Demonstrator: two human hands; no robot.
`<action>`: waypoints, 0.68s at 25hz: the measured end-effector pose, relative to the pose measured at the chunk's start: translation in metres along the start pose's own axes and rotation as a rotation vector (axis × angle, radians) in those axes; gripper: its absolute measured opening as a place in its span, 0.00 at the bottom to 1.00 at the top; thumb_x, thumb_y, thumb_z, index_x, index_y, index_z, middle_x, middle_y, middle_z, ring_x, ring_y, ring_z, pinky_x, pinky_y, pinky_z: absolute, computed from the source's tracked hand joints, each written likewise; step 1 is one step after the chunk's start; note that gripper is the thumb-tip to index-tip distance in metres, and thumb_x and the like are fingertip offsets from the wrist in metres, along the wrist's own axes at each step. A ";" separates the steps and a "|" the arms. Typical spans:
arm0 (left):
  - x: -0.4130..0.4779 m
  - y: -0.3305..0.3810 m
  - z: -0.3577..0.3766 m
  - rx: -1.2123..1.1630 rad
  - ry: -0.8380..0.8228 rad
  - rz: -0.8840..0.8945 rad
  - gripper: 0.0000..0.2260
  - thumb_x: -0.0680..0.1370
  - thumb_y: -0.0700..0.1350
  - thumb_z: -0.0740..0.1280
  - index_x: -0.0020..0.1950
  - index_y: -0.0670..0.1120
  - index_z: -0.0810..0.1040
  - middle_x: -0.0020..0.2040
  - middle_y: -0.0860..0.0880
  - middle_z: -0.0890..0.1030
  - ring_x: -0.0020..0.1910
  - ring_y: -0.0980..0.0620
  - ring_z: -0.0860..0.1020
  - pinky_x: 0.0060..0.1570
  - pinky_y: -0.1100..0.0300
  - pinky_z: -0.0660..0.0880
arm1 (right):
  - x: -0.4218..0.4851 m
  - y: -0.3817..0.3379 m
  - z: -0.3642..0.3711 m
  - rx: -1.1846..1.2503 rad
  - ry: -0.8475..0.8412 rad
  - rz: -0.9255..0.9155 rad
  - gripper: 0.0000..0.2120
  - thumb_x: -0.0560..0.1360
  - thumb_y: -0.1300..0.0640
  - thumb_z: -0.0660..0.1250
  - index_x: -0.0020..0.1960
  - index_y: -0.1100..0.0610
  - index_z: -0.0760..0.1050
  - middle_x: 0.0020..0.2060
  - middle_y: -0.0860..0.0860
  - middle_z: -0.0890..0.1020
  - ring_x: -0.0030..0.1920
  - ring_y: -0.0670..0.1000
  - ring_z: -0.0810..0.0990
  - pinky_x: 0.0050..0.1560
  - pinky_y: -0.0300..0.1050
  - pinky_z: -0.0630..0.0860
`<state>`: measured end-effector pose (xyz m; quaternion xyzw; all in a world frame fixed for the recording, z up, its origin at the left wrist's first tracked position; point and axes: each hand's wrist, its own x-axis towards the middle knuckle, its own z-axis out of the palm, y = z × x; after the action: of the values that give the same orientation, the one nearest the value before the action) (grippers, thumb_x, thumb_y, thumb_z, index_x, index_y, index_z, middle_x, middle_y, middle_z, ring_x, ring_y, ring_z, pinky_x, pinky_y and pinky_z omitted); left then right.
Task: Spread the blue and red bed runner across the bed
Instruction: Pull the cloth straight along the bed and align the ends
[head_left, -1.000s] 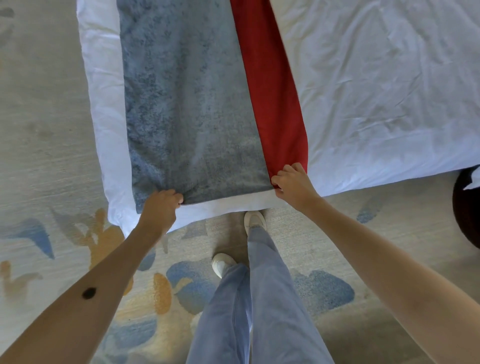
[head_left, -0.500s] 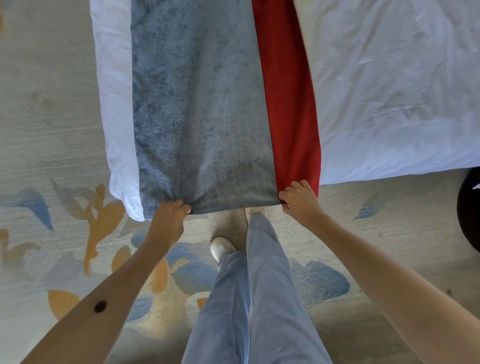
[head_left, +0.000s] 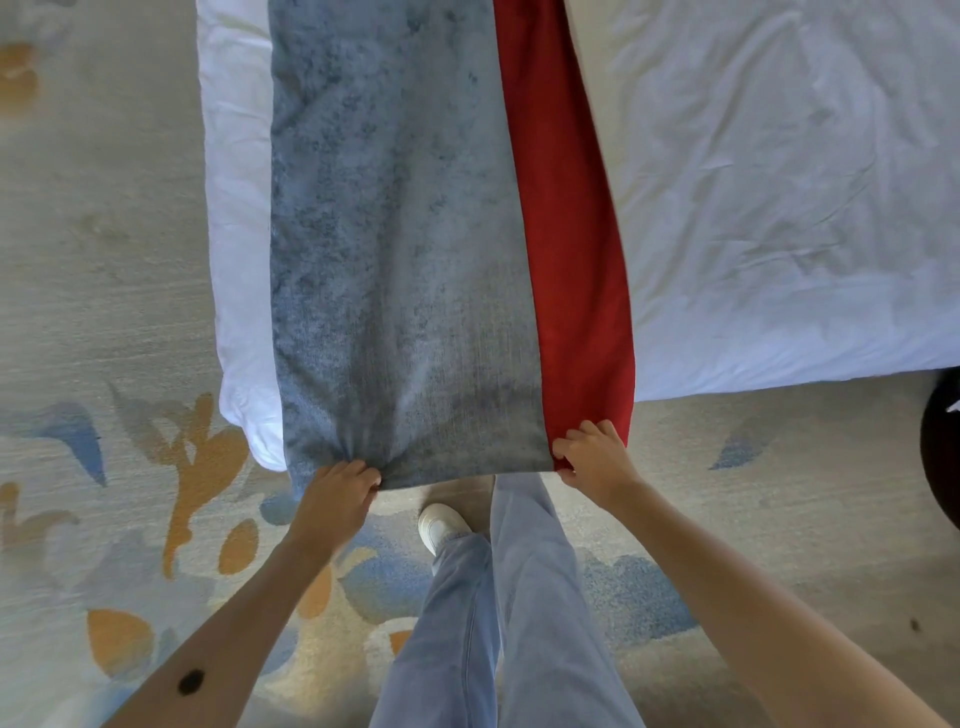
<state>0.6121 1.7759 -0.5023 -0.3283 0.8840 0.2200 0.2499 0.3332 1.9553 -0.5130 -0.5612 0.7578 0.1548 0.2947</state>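
Observation:
The bed runner (head_left: 395, 234) is a long strip, mottled blue with a red band (head_left: 576, 270) along its right side. It lies across the white bed (head_left: 779, 218) and its near end hangs past the bed's edge. My left hand (head_left: 337, 499) pinches the blue corner, bunching the cloth there. My right hand (head_left: 592, 457) grips the red corner. Both arms reach forward from the bottom of the view.
A pale carpet (head_left: 104, 291) with blue and orange shapes lies around the bed. My legs in light jeans (head_left: 509, 613) and a white shoe (head_left: 441, 525) stand at the bed's edge. A dark round object (head_left: 943, 447) sits at the right edge.
Both hands have drawn the runner's near end toward me, past the bed's edge, so it now overhangs and covers the white sheet strip that showed in front of it.

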 end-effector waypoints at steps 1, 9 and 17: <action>0.003 -0.002 -0.006 -0.022 -0.016 0.003 0.11 0.79 0.46 0.59 0.59 0.47 0.76 0.56 0.50 0.79 0.58 0.50 0.76 0.61 0.57 0.67 | 0.005 0.004 -0.005 0.021 -0.011 0.019 0.12 0.77 0.51 0.60 0.56 0.54 0.74 0.54 0.51 0.81 0.56 0.54 0.74 0.61 0.49 0.66; 0.065 -0.025 -0.086 -0.517 0.443 -0.345 0.10 0.80 0.40 0.59 0.56 0.40 0.76 0.54 0.39 0.81 0.51 0.41 0.79 0.52 0.51 0.75 | 0.073 0.057 -0.096 0.368 0.396 0.352 0.09 0.77 0.57 0.60 0.52 0.57 0.77 0.47 0.56 0.82 0.50 0.58 0.78 0.55 0.51 0.71; 0.114 -0.049 -0.114 -0.645 0.546 -0.781 0.13 0.79 0.40 0.58 0.63 0.38 0.72 0.61 0.35 0.76 0.56 0.34 0.75 0.53 0.45 0.73 | 0.125 0.112 -0.119 0.555 0.393 0.701 0.14 0.79 0.56 0.57 0.60 0.61 0.73 0.55 0.60 0.79 0.55 0.63 0.78 0.57 0.54 0.71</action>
<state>0.5365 1.6256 -0.4910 -0.7350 0.6177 0.2772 -0.0374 0.1711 1.8289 -0.5083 -0.1911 0.9551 -0.0722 0.2148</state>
